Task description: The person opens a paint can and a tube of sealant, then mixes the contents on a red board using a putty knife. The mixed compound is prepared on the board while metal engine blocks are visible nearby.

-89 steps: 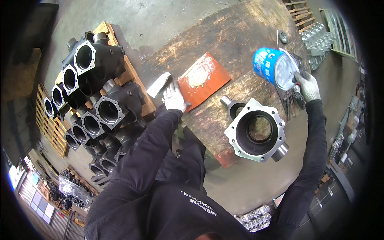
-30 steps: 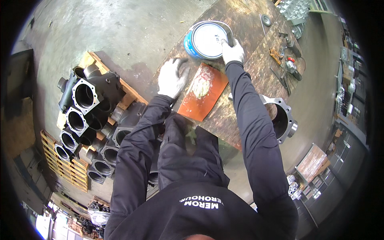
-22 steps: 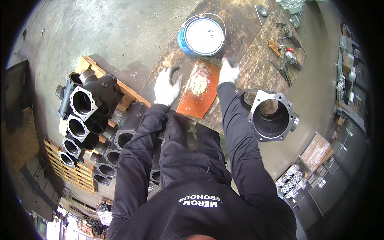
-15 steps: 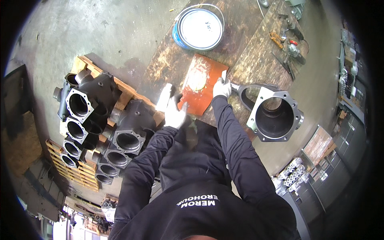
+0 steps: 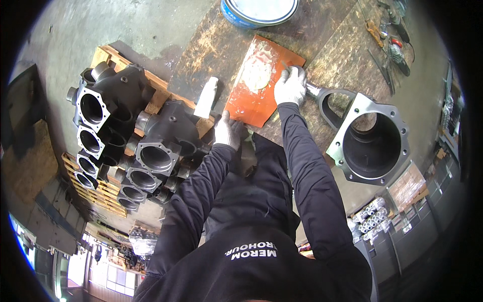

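An orange-red sheet (image 5: 240,106) smeared with pale paste lies on a stained board. At its near left corner is my left hand (image 5: 226,133) in a light glove, thumb over the edge and fingers mostly hidden. My gloved right hand (image 5: 291,86) is closed over the sheet's right edge, around a thin flat-bladed scraper (image 5: 285,66); only a little of the blade shows. Left of the sheet lies a white tube (image 5: 207,98). To the right of my right hand, a large black casting (image 5: 373,146) with a bare-metal flange shows its round bore.
Several black castings with flanged openings (image 5: 93,107) stand on a wooden pallet (image 5: 113,56) at left. A blue-and-white bucket (image 5: 261,15) stands beyond the sheet. Hand tools (image 5: 375,33) lie at the far right of the stained board (image 5: 193,63).
The view has shifted, so the bench appears higher. My left hand, open beside the tube before, is now at the sheet's near corner. My right hand stays at the right edge, turned more palm-down.
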{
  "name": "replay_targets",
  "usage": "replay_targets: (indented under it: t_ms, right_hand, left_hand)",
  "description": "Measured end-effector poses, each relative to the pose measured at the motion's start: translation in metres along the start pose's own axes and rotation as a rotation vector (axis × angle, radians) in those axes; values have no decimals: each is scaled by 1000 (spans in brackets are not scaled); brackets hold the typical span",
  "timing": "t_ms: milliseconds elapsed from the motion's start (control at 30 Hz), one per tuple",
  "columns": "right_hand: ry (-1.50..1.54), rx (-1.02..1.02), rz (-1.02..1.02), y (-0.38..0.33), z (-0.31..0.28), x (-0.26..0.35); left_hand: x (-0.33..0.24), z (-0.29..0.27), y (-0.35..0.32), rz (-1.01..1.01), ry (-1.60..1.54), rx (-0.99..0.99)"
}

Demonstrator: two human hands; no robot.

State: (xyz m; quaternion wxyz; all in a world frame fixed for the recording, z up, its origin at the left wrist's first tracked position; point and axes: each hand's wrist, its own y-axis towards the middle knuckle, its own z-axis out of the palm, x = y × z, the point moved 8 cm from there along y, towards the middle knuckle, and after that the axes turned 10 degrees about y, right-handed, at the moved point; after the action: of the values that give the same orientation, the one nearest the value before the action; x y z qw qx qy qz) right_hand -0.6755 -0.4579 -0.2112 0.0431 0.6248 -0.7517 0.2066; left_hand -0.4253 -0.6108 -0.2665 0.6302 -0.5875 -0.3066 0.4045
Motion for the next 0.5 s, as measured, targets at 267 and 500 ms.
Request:
replay_targets:
  t_ms: [267, 500]
  right_hand:
    - [152, -93, -27, 24, -6, -4]
    - [675, -137, -50, -28, -13, -34]
  left_hand:
    - [-7, 3, -13, 292, 31, -46]
    - [-3, -19, -24, 554, 251, -115]
